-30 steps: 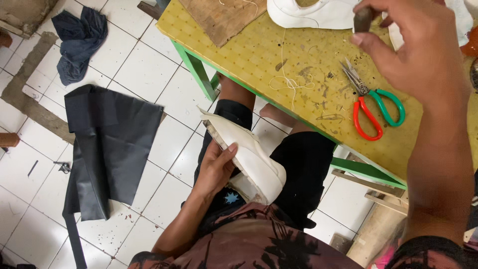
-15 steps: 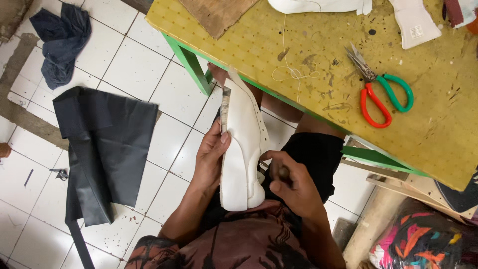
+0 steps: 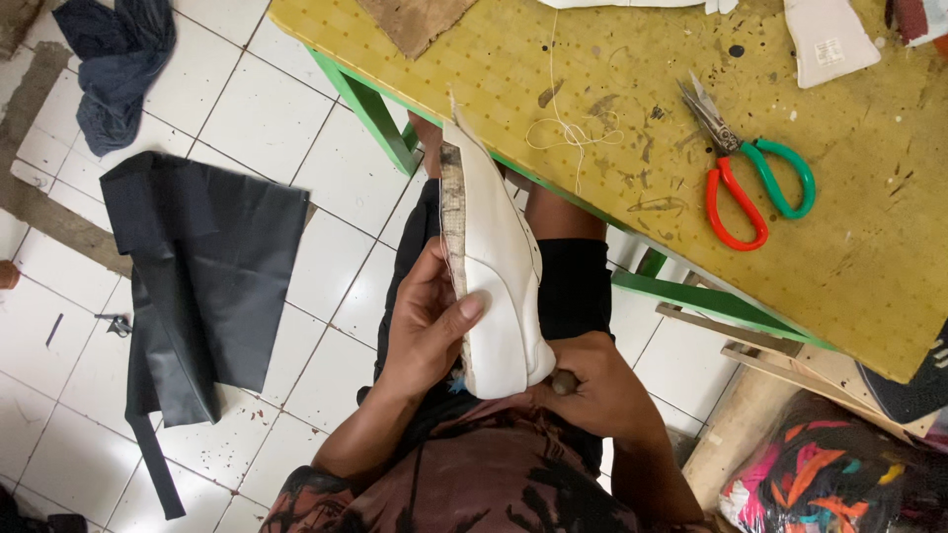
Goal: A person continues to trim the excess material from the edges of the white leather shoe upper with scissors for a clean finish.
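Observation:
A white shoe (image 3: 499, 266) stands on edge over my lap, sole side turned left, toe pointing up toward the table. My left hand (image 3: 425, 331) grips it from the left, thumb pressed on its side near the heel. My right hand (image 3: 592, 390) is at the heel end, fingers closed around a small dark wooden tool handle (image 3: 563, 382) that touches the shoe. A thin white thread (image 3: 573, 128) lies on the table above the shoe; whether it is attached to the shoe is unclear.
A yellow pegboard table (image 3: 632, 109) with green frame fills the top right, holding scissors (image 3: 755, 178) with red and green handles, a brown piece (image 3: 415, 20) and white pieces (image 3: 829, 39). Black fabric (image 3: 197, 266) and a blue cloth (image 3: 114, 64) lie on the white tiled floor.
My right hand came down from the table to the heel of the shoe with a small tool. The shoe turned upright on edge and rose toward the table.

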